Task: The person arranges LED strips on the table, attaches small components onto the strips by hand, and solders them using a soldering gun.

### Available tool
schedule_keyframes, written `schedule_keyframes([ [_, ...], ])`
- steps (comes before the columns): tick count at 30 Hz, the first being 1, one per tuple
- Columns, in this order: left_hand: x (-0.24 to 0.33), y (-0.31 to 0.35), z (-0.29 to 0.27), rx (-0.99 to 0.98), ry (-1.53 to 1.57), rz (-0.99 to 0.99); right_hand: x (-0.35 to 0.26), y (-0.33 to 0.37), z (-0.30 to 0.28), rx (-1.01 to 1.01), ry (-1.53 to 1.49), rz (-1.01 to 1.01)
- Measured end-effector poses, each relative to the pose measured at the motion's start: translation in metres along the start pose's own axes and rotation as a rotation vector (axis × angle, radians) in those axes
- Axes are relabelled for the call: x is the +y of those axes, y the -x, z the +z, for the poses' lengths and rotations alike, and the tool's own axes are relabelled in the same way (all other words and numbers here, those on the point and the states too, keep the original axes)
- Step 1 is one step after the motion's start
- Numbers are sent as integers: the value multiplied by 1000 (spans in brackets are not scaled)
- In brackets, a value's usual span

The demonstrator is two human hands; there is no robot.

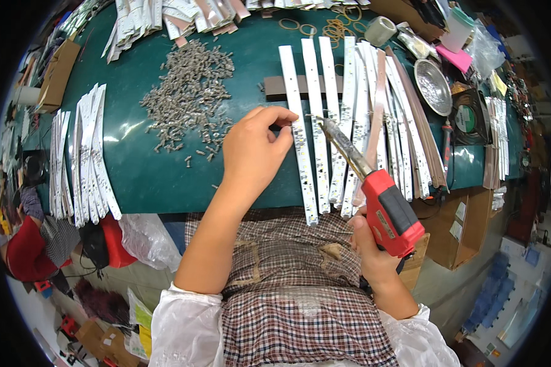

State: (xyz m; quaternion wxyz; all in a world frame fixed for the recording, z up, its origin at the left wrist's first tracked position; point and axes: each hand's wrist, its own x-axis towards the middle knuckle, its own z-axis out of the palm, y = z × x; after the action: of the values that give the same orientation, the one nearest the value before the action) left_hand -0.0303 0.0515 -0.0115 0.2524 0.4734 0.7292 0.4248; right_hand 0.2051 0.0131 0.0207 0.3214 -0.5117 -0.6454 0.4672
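My right hand [376, 260] is wrapped round the grip of a red and black soldering gun [389, 214]. Its long metal tip points up and left, ending over the white LED strips just right of my left hand. My left hand [255, 144] is closed, thumb and forefinger curled together at the edge of the leftmost white LED strip [300, 144]. Whatever lies between those fingertips is too small to make out. Beside that strip, a second LED strip [315, 92] and several more lie side by side, their upper parts crossing a dark brown bar [277, 88].
A heap of small metal parts [193, 85] spreads left of my left hand. Bundled LED strips [92, 159] lie farther left, with more strips [193, 15] at the back. Rubber bands [337, 29], a round metal dish [433, 85] and a solder spool [465, 119] sit toward the right.
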Motion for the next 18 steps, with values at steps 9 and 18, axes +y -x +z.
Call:
schedule_keyframes([
  [9, 3, 2, -5, -73, 37, -10, -3, -69, -66, 610, 75, -176],
  [18, 7, 1, 0, -36, 43, 28, 21, -136, -64, 500, 925, -312],
])
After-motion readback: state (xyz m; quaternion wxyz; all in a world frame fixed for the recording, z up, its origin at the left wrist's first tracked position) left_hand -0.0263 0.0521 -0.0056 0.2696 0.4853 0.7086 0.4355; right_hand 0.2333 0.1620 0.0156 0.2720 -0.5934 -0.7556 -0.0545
